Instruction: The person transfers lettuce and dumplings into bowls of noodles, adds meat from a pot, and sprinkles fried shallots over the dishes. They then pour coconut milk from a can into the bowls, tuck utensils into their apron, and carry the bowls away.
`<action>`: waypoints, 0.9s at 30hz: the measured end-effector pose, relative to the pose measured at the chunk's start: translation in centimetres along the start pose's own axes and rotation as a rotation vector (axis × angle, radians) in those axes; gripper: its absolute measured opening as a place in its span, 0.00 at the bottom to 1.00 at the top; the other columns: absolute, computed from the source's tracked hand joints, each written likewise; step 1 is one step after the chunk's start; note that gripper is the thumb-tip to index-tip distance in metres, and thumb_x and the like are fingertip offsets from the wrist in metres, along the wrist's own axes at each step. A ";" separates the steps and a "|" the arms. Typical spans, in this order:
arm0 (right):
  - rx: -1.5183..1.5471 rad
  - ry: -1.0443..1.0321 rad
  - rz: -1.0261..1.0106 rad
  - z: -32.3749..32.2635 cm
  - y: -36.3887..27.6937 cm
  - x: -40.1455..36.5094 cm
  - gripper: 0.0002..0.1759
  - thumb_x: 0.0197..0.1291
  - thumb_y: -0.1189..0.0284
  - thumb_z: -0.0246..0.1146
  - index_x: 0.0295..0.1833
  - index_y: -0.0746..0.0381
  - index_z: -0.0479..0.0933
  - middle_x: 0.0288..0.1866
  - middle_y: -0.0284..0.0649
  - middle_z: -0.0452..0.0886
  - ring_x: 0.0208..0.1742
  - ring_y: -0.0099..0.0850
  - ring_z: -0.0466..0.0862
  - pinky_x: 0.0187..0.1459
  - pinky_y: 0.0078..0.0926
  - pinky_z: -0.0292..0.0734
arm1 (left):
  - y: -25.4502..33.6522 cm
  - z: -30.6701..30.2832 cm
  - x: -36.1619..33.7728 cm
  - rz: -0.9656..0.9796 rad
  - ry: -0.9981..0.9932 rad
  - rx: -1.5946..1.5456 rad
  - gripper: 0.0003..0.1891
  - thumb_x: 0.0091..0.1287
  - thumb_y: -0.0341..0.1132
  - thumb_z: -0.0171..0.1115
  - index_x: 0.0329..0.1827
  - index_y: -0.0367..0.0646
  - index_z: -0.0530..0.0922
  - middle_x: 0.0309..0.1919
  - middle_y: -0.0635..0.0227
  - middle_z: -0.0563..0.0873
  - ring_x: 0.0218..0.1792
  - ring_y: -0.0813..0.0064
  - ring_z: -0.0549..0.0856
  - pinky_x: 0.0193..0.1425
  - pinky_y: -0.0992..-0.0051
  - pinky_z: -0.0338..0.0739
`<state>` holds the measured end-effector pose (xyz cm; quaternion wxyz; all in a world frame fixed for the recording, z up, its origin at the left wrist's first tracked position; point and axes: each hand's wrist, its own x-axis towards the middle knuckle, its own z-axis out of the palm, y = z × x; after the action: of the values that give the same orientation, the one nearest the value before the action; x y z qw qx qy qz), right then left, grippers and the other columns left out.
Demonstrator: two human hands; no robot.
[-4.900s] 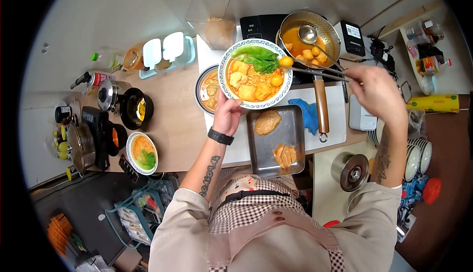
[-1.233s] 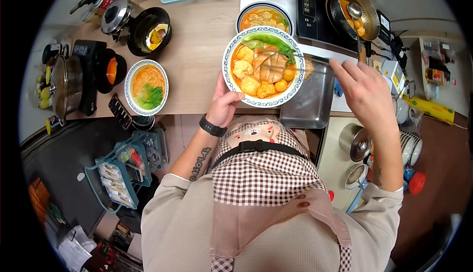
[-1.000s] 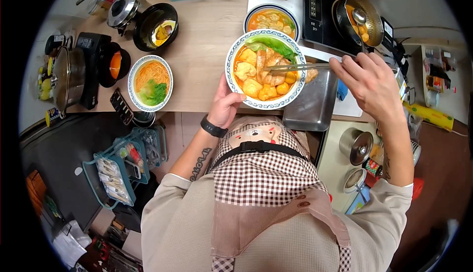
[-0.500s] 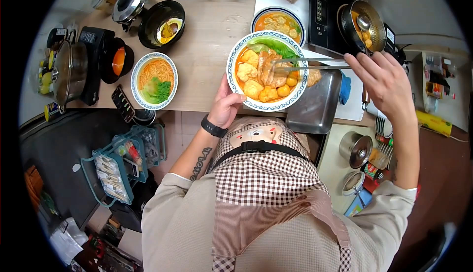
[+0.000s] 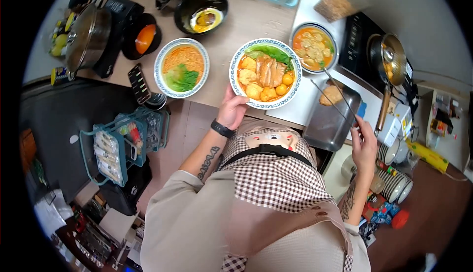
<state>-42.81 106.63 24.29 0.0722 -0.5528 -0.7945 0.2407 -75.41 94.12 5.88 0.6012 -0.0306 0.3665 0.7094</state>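
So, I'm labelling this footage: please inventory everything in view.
Held bowl: 1, blue-and-white, front centre
Noodle bowl: 1, blue-and-white, left of held bowl
Soup bowl: 1, blue-rimmed, right of held bowl
Dark bowls: 2, black, left on counter
Tray: 1, grey, right of held bowl
Browned piece: 1, golden brown, on tray
Tongs or chopsticks: 1 pair, grey, above tray
Cooktop: 1, black, back right
Pan: 1, metallic, at cooktop
Large pot: 1, silver, far left
Basket rack: 1, teal, lower left
Apron: 1, brown-checked, on wearer
The rest: too small or blurred to count
Left hand: 1, black wristband, gripping held bowl
Right hand: 1, bare, holding tongs or chopsticks
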 end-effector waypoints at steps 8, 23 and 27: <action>-0.039 -0.075 -0.053 1.4 -1.2 -1.8 0.18 0.65 0.79 0.63 0.61 0.65 0.78 0.38 0.44 0.78 0.34 0.36 0.80 0.39 0.29 0.77 | -2.0 -1.4 1.2 0.051 0.052 -0.062 0.39 0.63 0.16 0.53 0.79 0.49 0.57 0.72 0.59 0.70 0.71 0.60 0.73 0.72 0.55 0.73; -0.078 -0.244 -0.158 2.8 -2.4 -0.5 0.21 0.64 0.79 0.64 0.63 0.65 0.77 0.41 0.44 0.81 0.34 0.34 0.82 0.40 0.29 0.78 | -0.9 -4.6 -2.7 0.243 0.297 -0.236 0.32 0.71 0.31 0.66 0.75 0.44 0.60 0.66 0.59 0.77 0.68 0.64 0.76 0.74 0.60 0.68; -0.117 -0.269 -0.184 2.8 -2.1 -0.2 0.21 0.63 0.79 0.64 0.63 0.64 0.77 0.40 0.43 0.80 0.34 0.34 0.82 0.41 0.29 0.78 | 0.5 -5.3 -4.5 0.270 0.320 -0.176 0.27 0.72 0.32 0.63 0.72 0.44 0.65 0.65 0.62 0.78 0.67 0.66 0.77 0.73 0.60 0.69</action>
<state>-45.58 105.05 22.81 -0.0454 -0.4437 -0.8570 0.2581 -76.68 87.40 4.42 0.4300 -0.1458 0.3944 0.7989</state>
